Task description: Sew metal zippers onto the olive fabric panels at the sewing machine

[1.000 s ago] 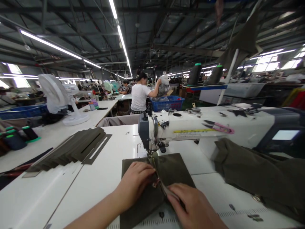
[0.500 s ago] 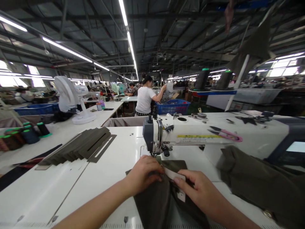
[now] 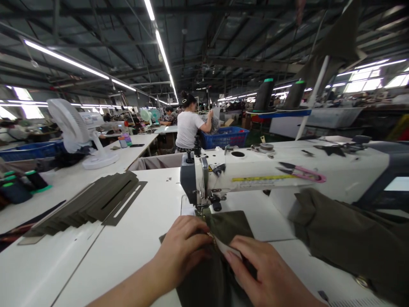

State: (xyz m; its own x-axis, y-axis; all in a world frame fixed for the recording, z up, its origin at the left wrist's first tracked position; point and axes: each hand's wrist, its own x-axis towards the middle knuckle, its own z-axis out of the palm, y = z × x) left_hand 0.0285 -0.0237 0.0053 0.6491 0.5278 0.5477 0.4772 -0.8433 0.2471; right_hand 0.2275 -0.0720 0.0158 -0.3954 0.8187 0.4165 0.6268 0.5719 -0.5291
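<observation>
While the left hand (image 3: 185, 245) curls down over a fold of the olive fabric (image 3: 230, 222), knuckles up and fingertips tucked into the cloth so that it holds a gathered ridge, the right hand (image 3: 260, 273) lies at 4 o'clock from it. Its fingers are stretched over a white strip (image 3: 228, 250). The fingertips press the strip's edge against the fabric, but whether the thumb closes under it I cannot tell.

The fabric sits at 6 o'clock from the presser foot (image 3: 201, 207) of the sewing machine (image 3: 255, 170). Its far end is flat on the bed under the foot and its near end is bunched between the two hands.

A second ago the piece lay spread and smooth to the table edge. Half a second ago the white strip showed broadly between the hands. Now only a sliver of it shows, and the hands have drawn close together at the seam line. By my reading the strip is now tucked into the fold and the layers are pinned together just short of the needle.

Pink snips (image 3: 302, 172) rest on the machine arm at 2 o'clock. A heap of olive cloth (image 3: 348, 238) lies at 3 o'clock and a stack of cut olive pieces (image 3: 92, 200) at 9 o'clock. A white fan (image 3: 75, 128) stands at 10 o'clock. At 12 o'clock, well apart, a co-worker in a white shirt (image 3: 188, 125) handles something over a blue basket (image 3: 223, 137).
</observation>
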